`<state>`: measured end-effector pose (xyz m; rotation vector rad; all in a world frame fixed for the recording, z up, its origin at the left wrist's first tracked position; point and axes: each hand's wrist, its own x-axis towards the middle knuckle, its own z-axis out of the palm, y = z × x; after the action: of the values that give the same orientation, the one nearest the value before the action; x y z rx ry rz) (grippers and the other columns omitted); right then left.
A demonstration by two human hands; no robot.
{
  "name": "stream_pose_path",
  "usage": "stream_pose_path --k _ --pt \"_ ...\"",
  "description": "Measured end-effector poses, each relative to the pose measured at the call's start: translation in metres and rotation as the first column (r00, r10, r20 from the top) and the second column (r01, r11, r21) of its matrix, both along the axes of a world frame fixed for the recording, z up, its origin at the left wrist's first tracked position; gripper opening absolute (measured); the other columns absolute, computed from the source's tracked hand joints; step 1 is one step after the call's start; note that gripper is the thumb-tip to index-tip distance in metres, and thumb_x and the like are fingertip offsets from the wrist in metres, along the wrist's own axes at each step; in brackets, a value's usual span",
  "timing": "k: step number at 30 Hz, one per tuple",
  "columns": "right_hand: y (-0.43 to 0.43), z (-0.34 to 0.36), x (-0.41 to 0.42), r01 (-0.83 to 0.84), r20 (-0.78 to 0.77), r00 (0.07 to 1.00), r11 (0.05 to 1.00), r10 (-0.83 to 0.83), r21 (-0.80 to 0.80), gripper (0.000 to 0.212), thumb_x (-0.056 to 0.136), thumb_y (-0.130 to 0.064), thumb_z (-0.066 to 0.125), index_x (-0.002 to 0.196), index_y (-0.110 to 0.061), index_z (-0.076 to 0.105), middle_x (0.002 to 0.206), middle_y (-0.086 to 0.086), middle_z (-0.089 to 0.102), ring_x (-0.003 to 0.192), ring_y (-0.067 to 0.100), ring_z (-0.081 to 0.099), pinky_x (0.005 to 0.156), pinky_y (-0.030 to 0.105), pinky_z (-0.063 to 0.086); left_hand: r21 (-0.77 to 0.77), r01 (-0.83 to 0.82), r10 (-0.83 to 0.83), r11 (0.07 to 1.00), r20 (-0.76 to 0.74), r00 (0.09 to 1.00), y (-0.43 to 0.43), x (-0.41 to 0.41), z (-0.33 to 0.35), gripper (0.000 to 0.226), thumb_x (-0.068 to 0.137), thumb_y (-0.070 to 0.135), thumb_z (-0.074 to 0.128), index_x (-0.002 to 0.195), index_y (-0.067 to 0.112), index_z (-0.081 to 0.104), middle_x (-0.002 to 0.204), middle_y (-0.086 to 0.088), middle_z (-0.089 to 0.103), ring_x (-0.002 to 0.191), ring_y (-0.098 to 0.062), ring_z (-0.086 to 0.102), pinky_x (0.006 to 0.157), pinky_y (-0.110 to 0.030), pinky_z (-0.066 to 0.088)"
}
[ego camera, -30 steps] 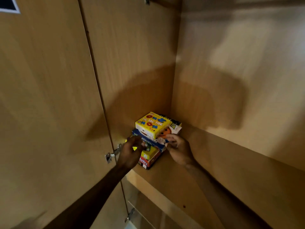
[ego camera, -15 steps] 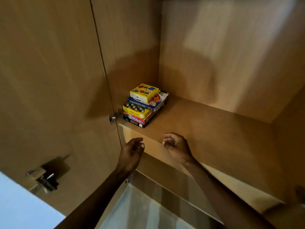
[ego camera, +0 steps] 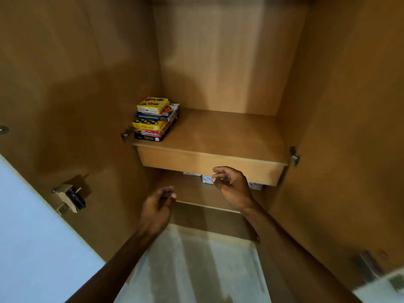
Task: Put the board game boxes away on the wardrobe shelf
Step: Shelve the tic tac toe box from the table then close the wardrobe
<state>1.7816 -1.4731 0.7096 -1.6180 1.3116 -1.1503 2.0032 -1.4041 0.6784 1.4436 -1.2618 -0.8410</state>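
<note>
A stack of several colourful board game boxes stands at the left end of the wooden wardrobe shelf, against the left wall. A small yellow box lies on top. My left hand hovers below the shelf's front edge, fingers loosely curled, holding nothing. My right hand is in front of the shelf's front panel, also loosely curled with nothing in it. Both hands are well clear of the stack.
Open wardrobe doors stand to the left and right, with metal hinges at the shelf ends. A latch fitting sits on the left door. White items show under the shelf. Pale floor lies below.
Both hands let go of the stack and drew back and down from the shelf. The view pulled away, so the whole shelf and both doors now show.
</note>
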Motion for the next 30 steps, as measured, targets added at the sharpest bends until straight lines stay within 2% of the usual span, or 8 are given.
stream_pose_path --k 9,15,19,21,23,26,28,30 --pt "0.131 0.017 -0.122 0.150 -0.033 0.988 0.989 -0.150 0.015 0.027 0.088 -0.013 0.066 0.115 -0.014 0.067 0.103 0.000 0.071 0.093 0.007 0.065 0.077 0.009 0.049 -0.037 0.208 -0.203 0.977 0.110 0.973 0.063 -0.138 0.021 0.020 0.094 0.013 0.060 0.112 0.019 0.066 0.103 0.008 0.067 0.095 -0.002 0.062 0.075 -0.011 0.047" --pt "0.216 0.021 -0.249 0.264 -0.170 0.950 0.964 -0.262 -0.007 0.026 0.089 -0.017 0.067 0.114 -0.020 0.066 0.100 -0.009 0.070 0.092 0.002 0.066 0.083 0.020 0.054 -0.047 0.329 -0.326 0.943 0.062 0.943 0.103 -0.273 0.030 0.018 0.094 0.012 0.061 0.110 0.017 0.066 0.099 0.006 0.068 0.091 -0.004 0.062 0.076 -0.018 0.046" --pt "0.246 0.033 -0.321 0.366 -0.137 0.920 0.930 -0.368 -0.042 0.013 0.089 -0.011 0.064 0.099 -0.018 0.071 0.093 -0.006 0.070 0.086 0.006 0.066 0.075 0.019 0.055 -0.071 0.407 -0.406 0.911 0.034 0.913 0.128 -0.353 0.048 0.023 0.095 0.015 0.059 0.117 0.017 0.064 0.104 0.008 0.066 0.093 0.000 0.060 0.076 -0.012 0.046" --pt "0.246 0.039 -0.352 0.451 -0.113 0.882 0.889 -0.458 -0.082 0.011 0.089 -0.012 0.064 0.090 -0.019 0.071 0.084 -0.005 0.070 0.079 0.009 0.065 0.076 0.027 0.056 -0.093 0.441 -0.442 0.893 0.014 0.897 0.135 -0.386 0.062 0.024 0.095 0.018 0.058 0.119 0.023 0.061 0.110 0.013 0.063 0.098 0.004 0.059 0.074 -0.009 0.046" --pt "0.235 0.049 -0.373 0.508 -0.061 0.857 0.859 -0.512 -0.070 0.011 0.090 -0.014 0.062 0.094 -0.020 0.069 0.089 -0.003 0.070 0.083 0.013 0.065 0.080 0.034 0.057 -0.138 0.458 -0.459 0.878 0.022 0.888 0.138 -0.410 0.075 0.027 0.095 0.021 0.059 0.123 0.024 0.060 0.116 0.015 0.062 0.103 0.005 0.058 0.074 -0.009 0.047" --pt "0.216 0.065 -0.384 0.398 -0.072 0.914 0.917 -0.399 -0.017 0.030 0.095 -0.009 0.054 0.122 -0.020 0.061 0.117 -0.003 0.064 0.103 0.014 0.060 0.088 0.034 0.054 -0.173 0.478 -0.477 0.861 0.051 0.877 0.140 -0.432 0.091 0.034 0.096 0.021 0.059 0.130 0.023 0.056 0.124 0.014 0.060 0.106 0.005 0.057 0.081 -0.012 0.049" --pt "0.209 0.072 -0.382 0.240 -0.052 0.970 0.971 -0.239 0.018 0.035 0.097 -0.007 0.049 0.126 -0.023 0.059 0.118 -0.005 0.064 0.101 0.010 0.060 0.082 0.025 0.051 -0.155 0.500 -0.498 0.852 0.053 0.865 0.141 -0.439 0.095 0.038 0.095 0.017 0.059 0.132 0.024 0.053 0.126 0.015 0.057 0.110 0.001 0.056 0.088 -0.018 0.050" --pt "0.205 0.071 -0.381 0.182 -0.028 0.983 0.983 -0.181 0.023 0.035 0.097 -0.008 0.049 0.126 -0.025 0.060 0.118 -0.004 0.066 0.102 0.011 0.062 0.084 0.026 0.051 -0.114 0.523 -0.519 0.845 0.059 0.853 0.142 -0.440 0.093 0.042 0.094 0.014 0.060 0.134 0.025 0.051 0.128 0.016 0.055 0.118 -0.007 0.055 0.095 -0.028 0.051"
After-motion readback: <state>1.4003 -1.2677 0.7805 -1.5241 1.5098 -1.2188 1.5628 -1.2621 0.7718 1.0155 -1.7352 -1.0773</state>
